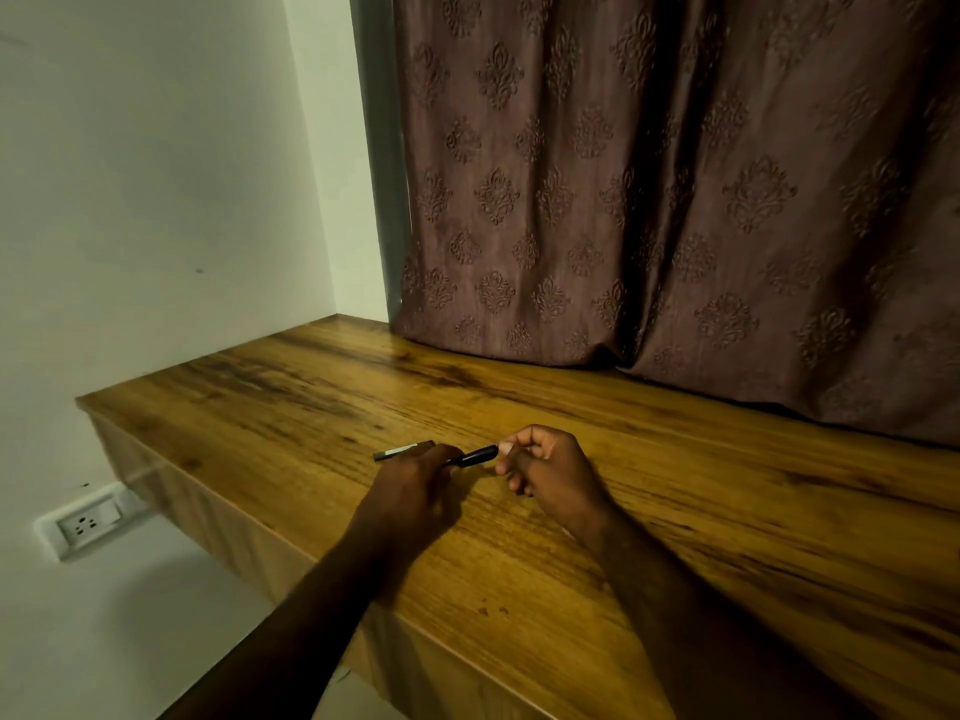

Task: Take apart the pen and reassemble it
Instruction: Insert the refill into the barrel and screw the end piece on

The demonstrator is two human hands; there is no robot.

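Note:
Both hands hold a dark pen (471, 456) low over the wooden desk (675, 511). My left hand (415, 485) grips the pen's left part, and a grey stretch of the barrel (402, 451) sticks out to the left past its fingers. My right hand (545, 467) pinches the black right end of the pen between thumb and forefinger, the other fingers curled. The middle of the pen is hidden behind my left fingers, so I cannot tell whether the two parts are joined.
A brown patterned curtain (675, 200) hangs down onto the desk's back edge. A white wall (156, 200) closes the left side, with a power socket (83, 524) low beside the desk. The desk's front edge (260, 517) runs diagonally below my forearms.

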